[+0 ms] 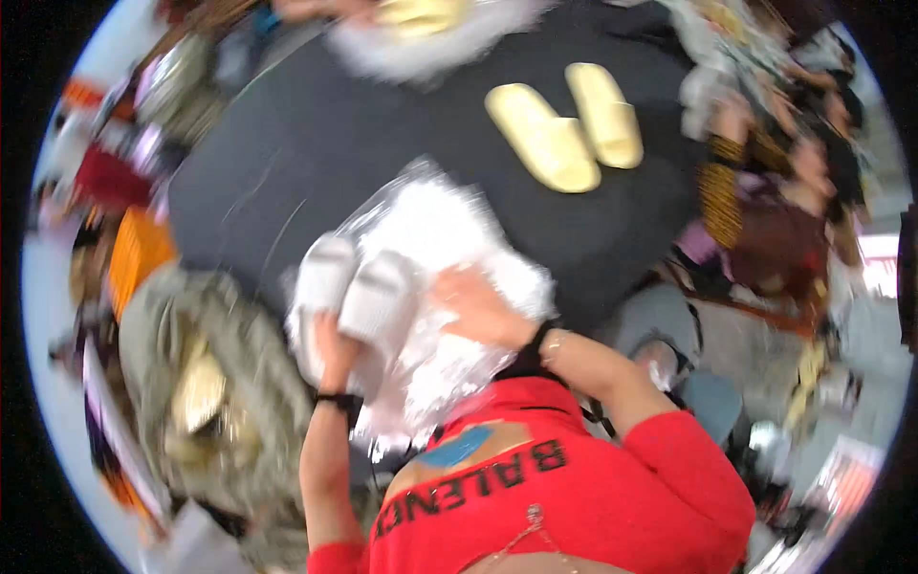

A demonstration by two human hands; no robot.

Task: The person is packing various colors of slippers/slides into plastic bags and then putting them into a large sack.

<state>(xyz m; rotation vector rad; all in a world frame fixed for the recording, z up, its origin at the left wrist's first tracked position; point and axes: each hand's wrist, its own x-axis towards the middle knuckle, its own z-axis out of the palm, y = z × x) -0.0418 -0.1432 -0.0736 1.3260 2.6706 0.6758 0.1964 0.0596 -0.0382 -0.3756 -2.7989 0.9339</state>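
Observation:
A pair of white slide slippers (381,298) is at the near left of the dark round table (258,182), toes pointing away from me. My left hand (335,349) grips the slippers at their near part, and its fingertips are partly hidden. Beside them spreads a pile of clear plastic bags (430,220), crinkled and shiny. On this pile lies my right hand (478,308), fingers stretched out and slightly blurred. Farther off, to the right, a pair of pale yellow slide slippers (545,139) rests on the table, apart from both hands.
Across the table, another person's hand (330,8) is near a yellow slipper (421,17) on white plastic. A grey-green sack (273,335) holding wrapped yellowish items stands at my left. Grey stools (660,325) and another person in patterned sleeves (719,206) are at the right.

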